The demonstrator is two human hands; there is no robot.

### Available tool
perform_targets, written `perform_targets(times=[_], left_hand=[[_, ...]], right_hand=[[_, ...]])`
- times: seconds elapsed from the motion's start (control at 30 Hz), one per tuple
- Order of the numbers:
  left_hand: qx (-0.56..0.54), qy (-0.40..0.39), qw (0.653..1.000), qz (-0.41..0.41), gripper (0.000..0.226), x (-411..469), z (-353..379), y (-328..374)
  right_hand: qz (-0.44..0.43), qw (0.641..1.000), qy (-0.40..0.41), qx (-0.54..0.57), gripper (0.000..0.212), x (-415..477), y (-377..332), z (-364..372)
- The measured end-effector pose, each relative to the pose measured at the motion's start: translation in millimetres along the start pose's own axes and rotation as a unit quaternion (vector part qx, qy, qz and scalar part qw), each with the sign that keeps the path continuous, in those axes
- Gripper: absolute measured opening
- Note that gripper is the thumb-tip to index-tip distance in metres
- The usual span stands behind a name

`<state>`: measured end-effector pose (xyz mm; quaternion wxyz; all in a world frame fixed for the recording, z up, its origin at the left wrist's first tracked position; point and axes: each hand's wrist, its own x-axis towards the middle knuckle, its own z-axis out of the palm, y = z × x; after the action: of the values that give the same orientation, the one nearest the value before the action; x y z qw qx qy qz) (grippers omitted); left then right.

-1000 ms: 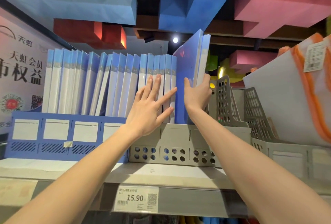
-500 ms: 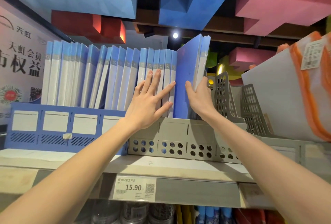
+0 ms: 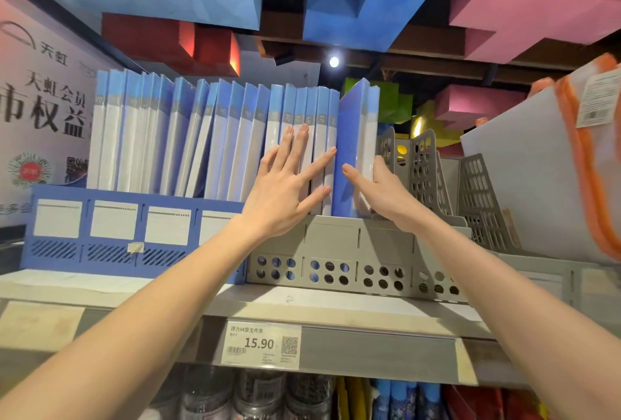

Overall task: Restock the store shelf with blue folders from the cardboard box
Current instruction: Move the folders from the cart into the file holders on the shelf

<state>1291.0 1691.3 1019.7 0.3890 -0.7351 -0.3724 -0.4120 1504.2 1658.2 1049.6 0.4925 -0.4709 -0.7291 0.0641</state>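
Row of blue folders (image 3: 188,137) stands spine-out on the top shelf (image 3: 336,310), w/ lower ends in two racks set side by side: blue rack (image 3: 111,235) on the left, grey rack (image 3: 339,245) touching it on the right. Folders in the blue rack lean a bit; those in the grey rack are nearer upright.

Left hand (image 3: 285,191): flat, fingers straight & spread, fingertips pressed on the spines of the folders in the left part of the grey rack. It grips nothing.

Right hand (image 3: 383,194): clamped on the end folder (image 3: 351,137) at the right end of the row. Thumb lies on its blue cover, and the other fingers wrap round the right side, mostly hidden. This folder is turned so the cover faces the camera. Its bottom edge is down in the grey rack, and it's tight against the neighbour spine on its left. A 2nd spine shows just right of it; can't tell if the hand holds both.

Right of the folders, the grey rack's empty dividers (image 3: 423,171) stand free. Further right, an orange-edged pouch (image 3: 537,191) leans at the far side. Price tag (image 3: 262,344) reading 15.90 sits on the shelf's front edge, below the hands. Wall sign (image 3: 43,107) w/ Chinese text is at far left. Packed goods under the shelf are too blurred to ID.
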Motion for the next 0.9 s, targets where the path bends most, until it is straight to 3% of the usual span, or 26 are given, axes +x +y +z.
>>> perform_targets(times=[0.2,0.4,0.63,0.9], left_hand=[[-0.008,0.002,1.0,-0.001,0.059,1,1,0],[-0.022,-0.012,1.0,-0.009,0.058,1,-2,1],[-0.008,-0.024,1.0,-0.002,0.06,3,-7,1],[0.007,-0.021,0.999,0.032,0.056,14,-9,4]], right_hand=[[-0.054,0.995,-0.082,0.001,0.059,-9,0,-8],[-0.1,0.995,0.018,0.005,0.055,-16,-7,22],[-0.02,0.995,-0.1,-0.002,0.047,-15,-11,-3],[-0.02,0.998,-0.066,-0.004,0.041,-19,-4,4]])
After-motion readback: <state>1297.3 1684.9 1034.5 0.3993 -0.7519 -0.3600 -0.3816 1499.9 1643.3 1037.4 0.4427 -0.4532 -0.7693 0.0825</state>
